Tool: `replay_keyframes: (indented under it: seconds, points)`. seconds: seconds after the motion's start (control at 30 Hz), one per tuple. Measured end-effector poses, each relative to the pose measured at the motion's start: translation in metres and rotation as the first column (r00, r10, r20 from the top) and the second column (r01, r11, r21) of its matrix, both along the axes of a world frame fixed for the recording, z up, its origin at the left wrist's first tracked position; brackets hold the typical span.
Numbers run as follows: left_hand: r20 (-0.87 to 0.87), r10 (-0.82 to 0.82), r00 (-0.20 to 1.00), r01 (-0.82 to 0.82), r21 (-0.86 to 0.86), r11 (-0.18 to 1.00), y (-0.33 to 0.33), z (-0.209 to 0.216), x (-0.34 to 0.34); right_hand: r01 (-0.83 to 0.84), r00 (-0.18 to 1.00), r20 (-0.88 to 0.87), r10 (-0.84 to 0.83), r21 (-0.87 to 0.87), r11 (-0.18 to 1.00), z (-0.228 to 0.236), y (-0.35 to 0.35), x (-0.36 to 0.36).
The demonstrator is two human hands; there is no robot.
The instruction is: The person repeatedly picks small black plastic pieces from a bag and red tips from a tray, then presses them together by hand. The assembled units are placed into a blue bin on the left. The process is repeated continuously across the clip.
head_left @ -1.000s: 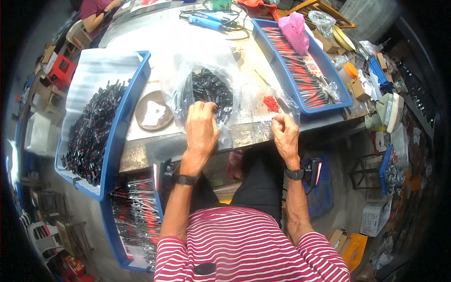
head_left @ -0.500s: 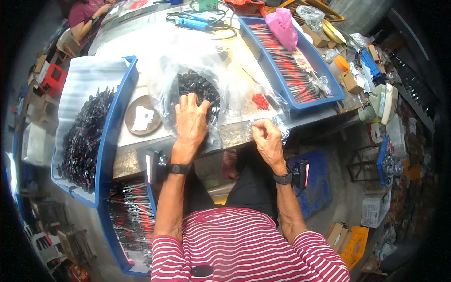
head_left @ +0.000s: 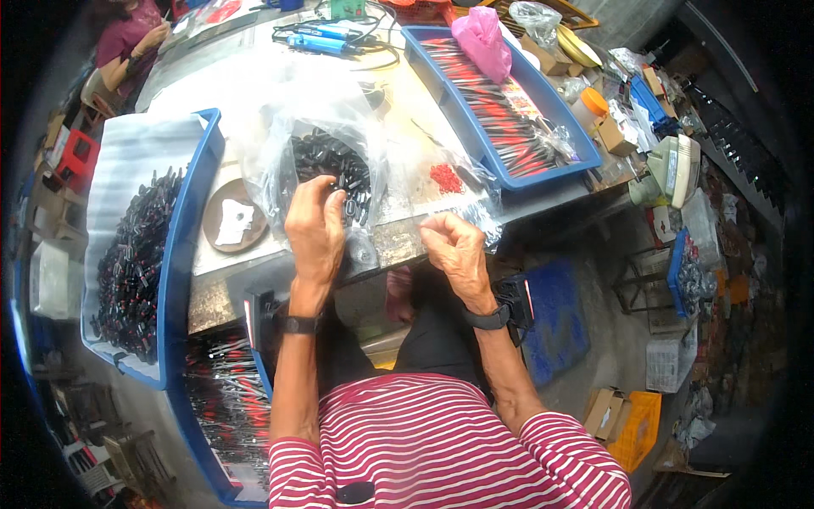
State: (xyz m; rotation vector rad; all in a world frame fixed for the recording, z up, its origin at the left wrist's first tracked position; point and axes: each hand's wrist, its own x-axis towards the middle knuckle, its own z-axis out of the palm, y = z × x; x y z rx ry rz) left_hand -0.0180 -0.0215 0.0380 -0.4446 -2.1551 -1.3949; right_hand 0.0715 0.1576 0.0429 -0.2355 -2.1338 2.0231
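Observation:
My left hand (head_left: 315, 227) is over the near edge of a clear plastic bag (head_left: 264, 140) on the table. Its thumb and forefinger are curled toward each other. Dark bits show at the fingertips, but I cannot separate them from the small black parts (head_left: 331, 157) heaped in the bag behind. My right hand (head_left: 458, 254) is at the table's front edge, fingers bent into a pinch; whatever is in them is hidden or too small to name. Beyond it, small red pieces (head_left: 446, 178) lie in a loose pile on clear plastic.
At left, a blue tray (head_left: 197, 182) lined with white sheet holds many black parts; another blue tray (head_left: 222, 485) with red-and-black pieces is below. A third blue tray (head_left: 543, 178) is at far right. A round brown dish (head_left: 212, 222) is left of the bag. Another person (head_left: 127, 42) sits far left.
My left hand has lifted back from the heap of black parts, turning so its thumb and forefinger show. My right hand stays pinched near the table edge. The whole view has shifted slightly.

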Motion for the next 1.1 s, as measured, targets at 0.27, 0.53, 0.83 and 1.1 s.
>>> replay_keyframes:
  seconds: [0.27, 0.53, 0.83, 1.1]
  points:
    - [0.453, -0.569, 0.686, 0.131, 0.692, 0.71, -0.004, 0.029, 0.06, -0.06, 0.998, -0.038, 0.057, -0.07, 0.996, 0.006, -0.021, -0.002]
    - [0.426, -0.665, 0.613, 0.107, 0.789, 0.605, 0.002, 0.02, 0.078, -0.142, 0.987, -0.094, 0.129, -0.143, 0.979, 0.014, -0.029, 0.006]
    - [0.523, -0.565, 0.638, 0.119, 0.658, 0.743, -0.003, 0.023, 0.087, -0.145, 0.987, -0.083, 0.14, -0.05, 0.988, 0.014, -0.03, 0.01]
    - [0.503, -0.521, 0.69, 0.239, 0.521, 0.82, -0.003, 0.028, 0.093, -0.176, 0.976, -0.132, 0.173, -0.01, 0.984, 0.012, -0.03, 0.013]
